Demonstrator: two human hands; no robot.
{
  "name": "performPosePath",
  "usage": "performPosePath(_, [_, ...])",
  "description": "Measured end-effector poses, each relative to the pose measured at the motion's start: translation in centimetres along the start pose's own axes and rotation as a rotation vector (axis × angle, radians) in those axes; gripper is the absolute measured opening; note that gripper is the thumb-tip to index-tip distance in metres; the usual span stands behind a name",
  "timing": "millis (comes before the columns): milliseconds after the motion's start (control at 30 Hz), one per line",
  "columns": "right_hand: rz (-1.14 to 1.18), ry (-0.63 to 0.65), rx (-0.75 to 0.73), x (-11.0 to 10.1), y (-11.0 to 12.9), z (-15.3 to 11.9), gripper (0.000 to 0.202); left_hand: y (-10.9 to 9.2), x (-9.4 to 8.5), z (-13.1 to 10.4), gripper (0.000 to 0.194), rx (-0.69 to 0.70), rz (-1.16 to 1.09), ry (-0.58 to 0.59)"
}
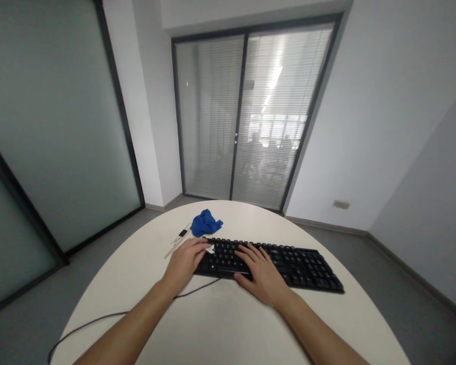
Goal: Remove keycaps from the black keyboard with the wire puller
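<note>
A black keyboard (304, 266) lies on the round, pale table (220, 324). Over its left end is my left hand (184, 261), its fingers closed on a small white piece (210, 249) that touches the keys. My right hand (260, 274) rests with spread fingers on the middle of the keyboard, its thumb at the front edge, and holds nothing. Just behind the keyboard's left end sits a crumpled blue cloth (205, 223).
Thin sticks (171, 250) and a small black item (183, 233) lie left of the cloth. A dark cable (95, 320) runs from the keyboard's front under my left forearm to the table's left edge. Beyond stands a glazed partition (213, 121) with blinds.
</note>
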State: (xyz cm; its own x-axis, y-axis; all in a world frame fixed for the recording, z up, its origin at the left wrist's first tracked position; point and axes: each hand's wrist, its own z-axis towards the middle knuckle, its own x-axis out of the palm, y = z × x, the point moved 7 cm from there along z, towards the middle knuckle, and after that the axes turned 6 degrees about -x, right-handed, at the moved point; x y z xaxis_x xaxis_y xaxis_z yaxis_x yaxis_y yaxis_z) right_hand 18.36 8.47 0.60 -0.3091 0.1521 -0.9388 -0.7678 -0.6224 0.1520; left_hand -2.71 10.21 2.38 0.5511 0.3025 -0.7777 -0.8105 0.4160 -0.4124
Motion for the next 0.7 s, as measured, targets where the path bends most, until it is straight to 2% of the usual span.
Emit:
performPosePath(67, [-0.001,0.003,0.001,-0.1,0.0,0.0,0.055,-0.7,0.5,-0.1,0.024,0.058,0.006,0.070])
performPosePath(167, [0.000,0.004,0.002,-0.1,0.1,0.0,0.055,-1.3,0.8,-0.3,0.024,0.063,0.053,0.144])
performPosePath(367, [0.009,0.005,0.001,-0.1,0.1,0.0,0.055,-1.6,0.2,-0.4,0.026,0.012,0.084,0.181])
performPosePath(533, [0.007,0.007,-0.001,-0.1,0.0,0.0,0.055,-1.4,0.0,-0.3,0.022,-0.010,0.091,0.146])
performPosePath(700, [0.010,0.004,-0.001,-0.1,0.0,0.0,0.055,-0.1,-0.3,0.0,0.027,-0.039,0.051,0.008])
